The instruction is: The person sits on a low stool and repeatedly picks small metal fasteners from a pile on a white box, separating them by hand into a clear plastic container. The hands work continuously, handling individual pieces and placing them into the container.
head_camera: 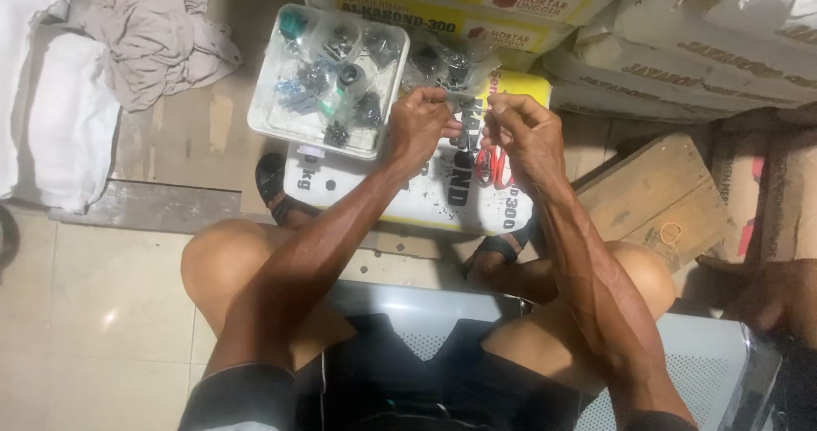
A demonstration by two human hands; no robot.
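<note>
Small plastic bag of dark parts is sitting just above the middle of the frame, pinched between both hands over a white and yellow sack that is serving as the surface. The left hand is curling its fingers tightly around the bag's left edge, thumb and forefinger closed on the clear film. The right hand is doing the same on the right edge, fingertips drawn together in a narrow pinch, the other fingers folded loosely. Neither hand is spreading open; both are gripping the bag, and what exactly lies inside it is too small to tell.

Judging from this, the film is looking thin and stretched between two pinches, so a sharp pull is likely to tear it wider than wanted and scatter the small parts over the sack and down to the tiled floor in the lower left, where they would be hard to find. The white tray in the upper middle of the frame, holding more bagged parts, is resting partly over the sack's edge; a nudge from the left forearm could tip it. Red-handled scissors are lying on the sack directly under the right hand, near the fingers, so a downward slip could bring the hand onto them. A crumpled cloth is lying in the upper left, well apart from the work.
</note>
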